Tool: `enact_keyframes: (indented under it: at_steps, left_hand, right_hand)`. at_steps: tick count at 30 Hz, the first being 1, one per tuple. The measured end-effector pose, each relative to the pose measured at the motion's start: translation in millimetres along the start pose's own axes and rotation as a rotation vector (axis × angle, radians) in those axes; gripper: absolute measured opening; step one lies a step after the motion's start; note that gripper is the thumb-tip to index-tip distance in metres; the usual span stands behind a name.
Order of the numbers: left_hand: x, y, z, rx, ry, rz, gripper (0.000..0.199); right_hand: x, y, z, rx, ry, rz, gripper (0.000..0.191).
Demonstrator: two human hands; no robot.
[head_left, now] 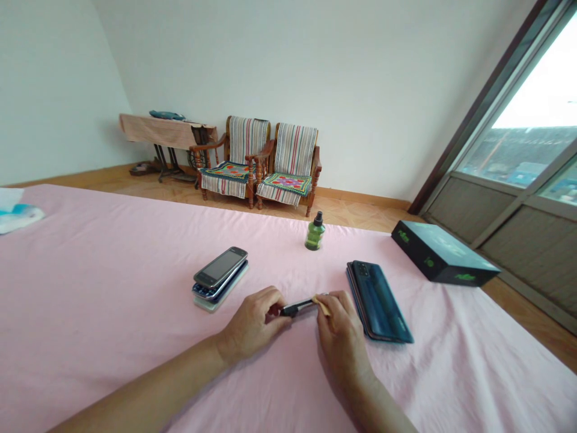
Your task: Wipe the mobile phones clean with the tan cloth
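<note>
Between my two hands, a thin dark phone with a silvery edge is held edge-on above the pink cloth. My left hand pinches its left end. My right hand is closed around a small yellowish cloth, pressed against the phone's right end. Left of my hands lies a stack of older phones, with a grey touchscreen phone on top. To the right, a blue glossy phone rests on another phone. A green bottle with a black cap stands upright beyond my hands.
A black box with green print sits at the right edge of the pink-covered surface. A white and blue cloth lies at the far left. Two wooden chairs and a draped table stand by the wall.
</note>
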State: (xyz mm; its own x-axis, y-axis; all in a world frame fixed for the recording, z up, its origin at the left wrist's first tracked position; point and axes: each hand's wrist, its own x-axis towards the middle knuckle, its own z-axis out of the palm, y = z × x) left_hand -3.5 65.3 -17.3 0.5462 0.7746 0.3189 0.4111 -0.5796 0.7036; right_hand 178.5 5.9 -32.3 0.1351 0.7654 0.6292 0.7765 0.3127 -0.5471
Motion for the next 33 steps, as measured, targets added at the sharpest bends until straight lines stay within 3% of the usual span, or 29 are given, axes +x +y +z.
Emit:
enact_keyframes:
  at_steps: [6,10,14,18,33]
  left_hand:
    - [0,-1,-1.3,0.011,0.006,0.000,0.009]
    - [-1,2,-3.5,0.001,-0.014,0.022,0.008]
    - [-1,3,-3.3,-0.009,-0.030,0.039,0.007]
    - [-1,2,-2.2,-0.018,-0.030,0.051,0.007]
    - [-2,-2,-1.1,0.017,-0.047,0.135,0.012]
  right_hand:
    - [10,16,-11,-0.166,0.031,0.053,0.017]
    - [9,10,-13,-0.105,0.045,-0.001,0.018]
    - [0,-9,-5,0.074,-0.072,-0.075,0.022]
    - [-8,-22,3,0.127,-0.209,-0.055,0.025]
    - [-8,-27,5,0.082,-0.297,-0.105,0.026]
